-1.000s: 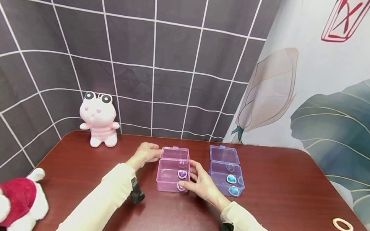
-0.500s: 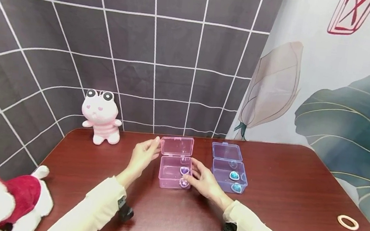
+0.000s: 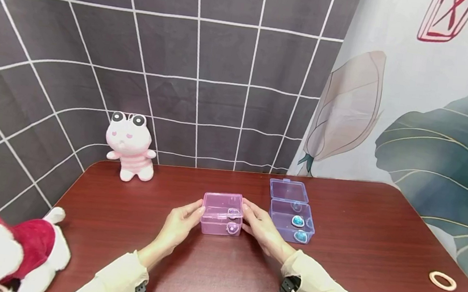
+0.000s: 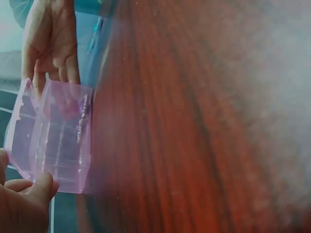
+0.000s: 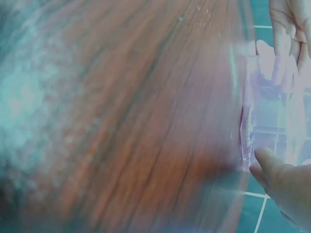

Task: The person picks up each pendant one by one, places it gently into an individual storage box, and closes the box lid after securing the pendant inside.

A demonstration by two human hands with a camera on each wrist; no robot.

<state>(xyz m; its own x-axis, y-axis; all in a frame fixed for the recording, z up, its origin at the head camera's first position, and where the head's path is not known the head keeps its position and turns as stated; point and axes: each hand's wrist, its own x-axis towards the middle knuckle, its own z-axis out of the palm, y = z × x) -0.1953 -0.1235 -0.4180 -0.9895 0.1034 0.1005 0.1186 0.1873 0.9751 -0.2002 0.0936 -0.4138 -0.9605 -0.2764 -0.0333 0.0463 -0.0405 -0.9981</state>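
Note:
A clear pink plastic box [image 3: 211, 226] stands on the table, its hinged lid [image 3: 220, 202] tilted low over it and still apart from the rim in the left wrist view. Two purple gems with pale beaded edges, one of them a front gem [image 3: 232, 228], show through its right side. My left hand [image 3: 176, 226] pinches the lid at its left edge, thumb toward the front. On the opposite side, my right hand [image 3: 264, 232] holds the box by its right wall, with the thumb [image 5: 267, 158] near the front corner.
A blue clear box [image 3: 275, 219] with its lid up stands right of the pink one, with blue gems [image 3: 298, 221] inside. A wooden ring [image 3: 443, 281] lies far right. A pink-white plush [image 3: 130, 148] sits back left, and a red-clothed plush [image 3: 31, 243] lies front left.
The pink lid has swung from standing back to lying low over the box. My left hand has come forward with it. The right hand stays at the box's right side.

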